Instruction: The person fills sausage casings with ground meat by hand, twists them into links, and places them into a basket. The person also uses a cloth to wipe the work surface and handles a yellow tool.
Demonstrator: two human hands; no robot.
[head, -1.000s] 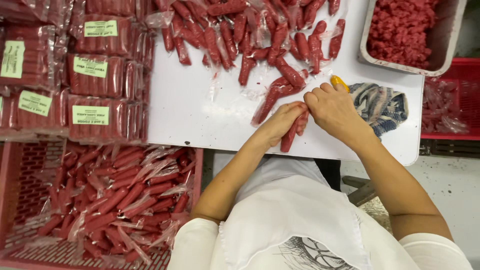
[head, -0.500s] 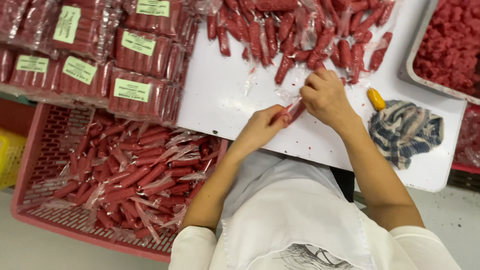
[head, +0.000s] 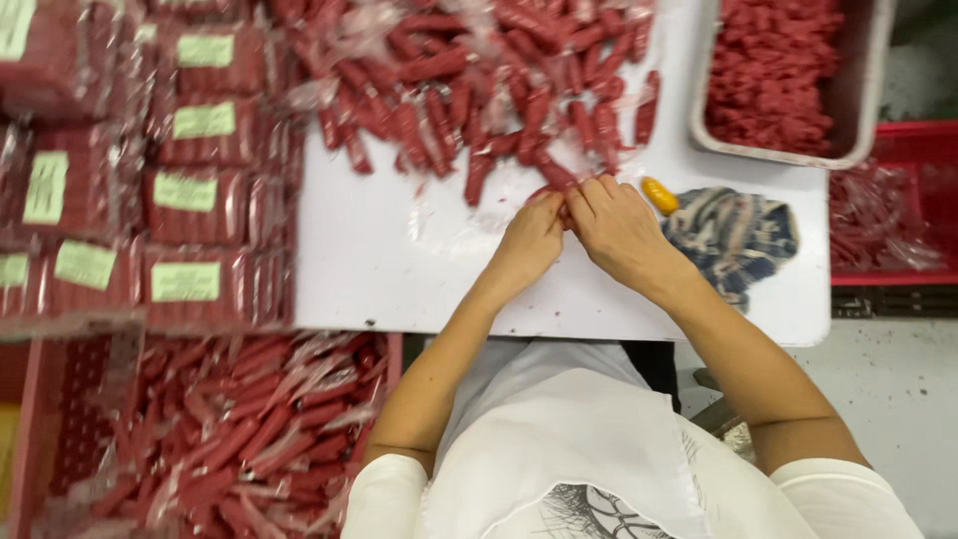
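Observation:
My left hand [head: 531,240] and my right hand [head: 619,228] meet fingertip to fingertip over a white table [head: 379,269]. Between them they pinch a red sausage [head: 555,196], mostly hidden by the fingers. Just beyond the hands lies a loose pile of red sausages [head: 469,90] in clear wrap. A small yellow tool handle [head: 659,195] rests right of my right hand, beside a blue patterned cloth [head: 733,235].
Stacked sealed packs of sausages with green labels [head: 185,195] fill the left of the table. A red crate [head: 230,439] of wrapped sausages stands lower left. A grey tray [head: 858,100] of red minced meat sits upper right, a red crate [head: 898,200] behind it.
Both hands have moved from the table's front edge up toward the sausage pile, still joined on a sausage. The view has shifted.

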